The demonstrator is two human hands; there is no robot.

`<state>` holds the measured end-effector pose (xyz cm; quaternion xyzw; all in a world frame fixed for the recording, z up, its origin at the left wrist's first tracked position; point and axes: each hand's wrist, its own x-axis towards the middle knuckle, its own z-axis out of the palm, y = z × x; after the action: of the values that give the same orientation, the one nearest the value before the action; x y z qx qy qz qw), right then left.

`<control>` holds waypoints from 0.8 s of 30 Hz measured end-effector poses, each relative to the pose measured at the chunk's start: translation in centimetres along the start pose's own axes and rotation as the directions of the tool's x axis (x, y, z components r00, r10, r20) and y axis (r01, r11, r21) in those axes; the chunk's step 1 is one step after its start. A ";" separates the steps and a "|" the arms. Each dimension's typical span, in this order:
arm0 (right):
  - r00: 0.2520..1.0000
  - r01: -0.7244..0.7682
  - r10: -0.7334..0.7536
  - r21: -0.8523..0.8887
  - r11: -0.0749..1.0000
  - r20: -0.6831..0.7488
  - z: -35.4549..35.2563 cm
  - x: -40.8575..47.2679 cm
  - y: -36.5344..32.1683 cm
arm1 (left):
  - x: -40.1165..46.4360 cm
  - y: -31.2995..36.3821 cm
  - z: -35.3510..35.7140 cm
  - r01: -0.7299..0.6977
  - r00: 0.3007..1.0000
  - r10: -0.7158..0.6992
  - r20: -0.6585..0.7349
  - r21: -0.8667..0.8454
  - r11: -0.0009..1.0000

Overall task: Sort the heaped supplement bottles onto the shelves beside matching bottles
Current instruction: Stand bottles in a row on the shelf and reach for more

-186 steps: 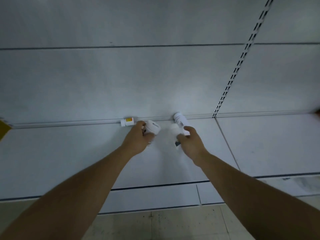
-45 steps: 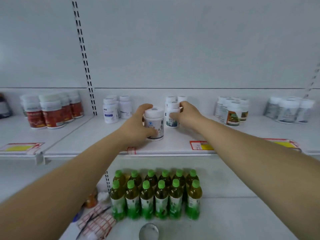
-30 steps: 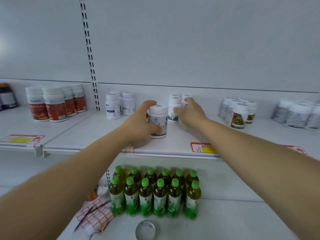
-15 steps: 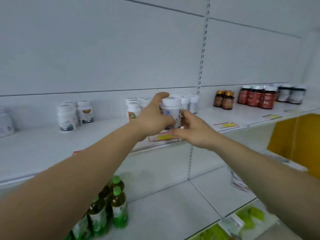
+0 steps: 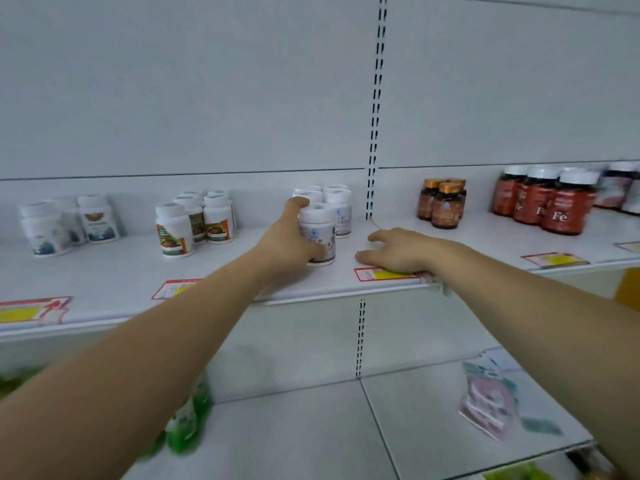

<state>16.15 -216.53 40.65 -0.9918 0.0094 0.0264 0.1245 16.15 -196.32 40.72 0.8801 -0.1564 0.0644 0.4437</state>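
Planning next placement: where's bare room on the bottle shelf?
Bare: between the orange-label bottles and the left hand; between the right hand and the amber bottles. Crowded: the white bottle against its matching cluster.

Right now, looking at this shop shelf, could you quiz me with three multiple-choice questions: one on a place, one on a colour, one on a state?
1. Where is the white bottle that the left hand grips?
A. on the shelf
B. on the floor
C. in a basket

2. What colour are the Fe bottles?
A. green
B. red
C. blue

3. How is the right hand?
A. fist
B. gripping a bottle
C. open, empty

Answers: 1 A, its base meets the shelf before matching white bottles; 2 B, red bodies, white caps; 3 C, fingers spread, nothing held.
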 end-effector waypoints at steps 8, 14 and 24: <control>0.999 0.006 -0.008 -0.076 0.997 -0.031 1.4 2.6 1.5 | 1.9 -0.3 1.2 0.041 0.994 -0.036 -0.103 0.051 0.998; 1.000 0.001 -0.001 -0.023 1.000 -0.019 0.9 3.0 1.7 | 2.9 -0.4 1.2 0.094 0.989 -0.079 -0.124 0.122 0.988; 0.981 0.053 -0.036 0.089 0.995 -0.190 -2.2 0.9 -1.2 | 0.4 -0.7 -2.8 0.137 0.990 -0.141 -0.004 0.252 0.958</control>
<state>17.18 -215.92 43.04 -0.9829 0.0001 -0.0705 0.1699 16.81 -193.73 41.99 0.9385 -0.0877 0.0463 0.3307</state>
